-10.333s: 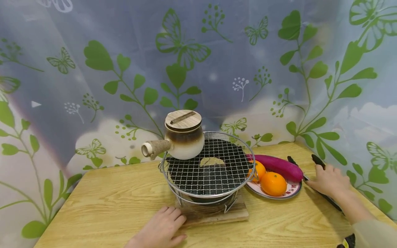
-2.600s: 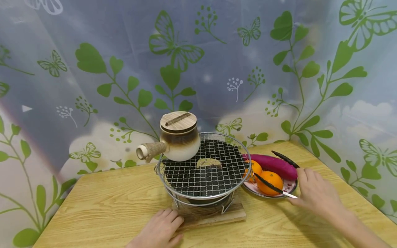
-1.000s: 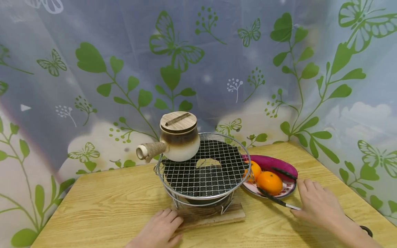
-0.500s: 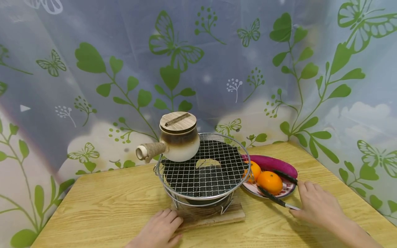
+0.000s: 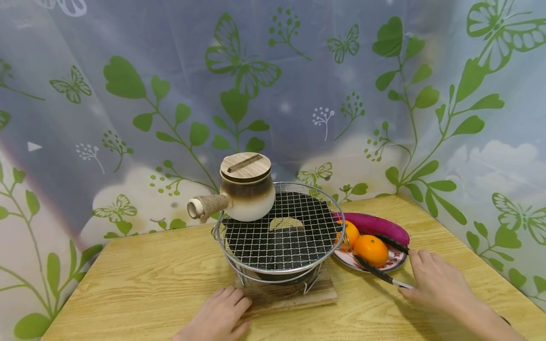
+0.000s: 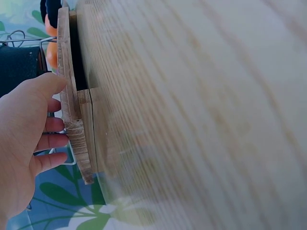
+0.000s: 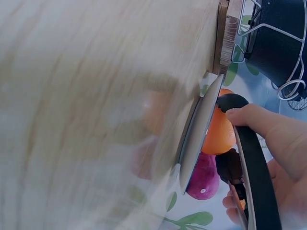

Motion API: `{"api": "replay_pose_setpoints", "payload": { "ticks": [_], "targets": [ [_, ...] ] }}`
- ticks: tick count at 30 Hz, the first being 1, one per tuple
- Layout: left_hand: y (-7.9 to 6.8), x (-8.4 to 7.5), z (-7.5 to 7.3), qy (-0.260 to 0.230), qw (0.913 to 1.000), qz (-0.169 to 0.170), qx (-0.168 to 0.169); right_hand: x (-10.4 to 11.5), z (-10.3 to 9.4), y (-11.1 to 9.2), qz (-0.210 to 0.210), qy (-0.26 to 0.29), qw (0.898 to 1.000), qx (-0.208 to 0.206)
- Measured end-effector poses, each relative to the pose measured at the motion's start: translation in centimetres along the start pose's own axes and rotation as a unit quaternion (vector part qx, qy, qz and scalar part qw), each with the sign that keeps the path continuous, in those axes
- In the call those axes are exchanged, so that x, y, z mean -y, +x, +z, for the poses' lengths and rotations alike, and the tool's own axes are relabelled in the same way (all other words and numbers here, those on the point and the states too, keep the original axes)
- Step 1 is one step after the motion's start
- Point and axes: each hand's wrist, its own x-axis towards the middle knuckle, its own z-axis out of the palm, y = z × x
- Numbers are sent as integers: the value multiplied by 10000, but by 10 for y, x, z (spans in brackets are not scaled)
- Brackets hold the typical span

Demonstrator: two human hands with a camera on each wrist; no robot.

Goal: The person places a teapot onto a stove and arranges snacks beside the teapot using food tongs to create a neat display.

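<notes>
My right hand (image 5: pixel 439 282) grips black-and-silver tongs (image 5: pixel 379 274) at the right side of the table. The tong arms reach down over the plate (image 5: pixel 398 264), one on each side of the nearer orange (image 5: pixel 370 251). In the right wrist view, thumb and fingers lie on opposite arms of the tongs (image 7: pixel 256 177). Behind that orange are a second orange (image 5: pixel 351 234) and a long magenta eggplant (image 5: pixel 386 228), both on the plate. My left hand (image 5: pixel 219 312) rests with relaxed fingers at the front left edge of the wooden board (image 5: pixel 307 299); its thumb touches the board (image 6: pixel 69 96) in the left wrist view.
On the board stands a round black stove with a wire grill grate (image 5: pixel 281 246). A brown-and-cream pot (image 5: pixel 251 206) with a wooden lid sits at the grate's back left, its wrapped handle (image 5: pixel 209 207) pointing left. A patterned cloth (image 5: pixel 170 94) hangs behind the table.
My right hand first reached for the tongs right of the plate, then brought them over it and lowered them around the nearer orange. The tong arms have drawn closer together. My left hand stays at the board.
</notes>
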Motion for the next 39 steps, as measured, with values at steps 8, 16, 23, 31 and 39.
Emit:
{"api": "replay_pose_setpoints", "payload": {
  "ticks": [8, 16, 23, 31, 39],
  "targets": [
    [2, 0, -3, -14, 10000, -32, 27, -3, -1, -1, -190, -55, 9993, -308],
    [1, 0, -3, -4, 10000, -9, -30, -5, -2, -1, -298, -34, 9977, -612],
    [1, -1, -3, 50, 10000, 1, -18, -8, -2, 0, -429, -60, 9962, -750],
    [0, 0, -3, 54, 10000, -1, 13, -10, -5, -1, -370, -64, 9971, -669],
    [1, -1, -2, 73, 10000, 11, 56, -15, -10, -2, -391, -126, 9966, -716]
  ]
}}
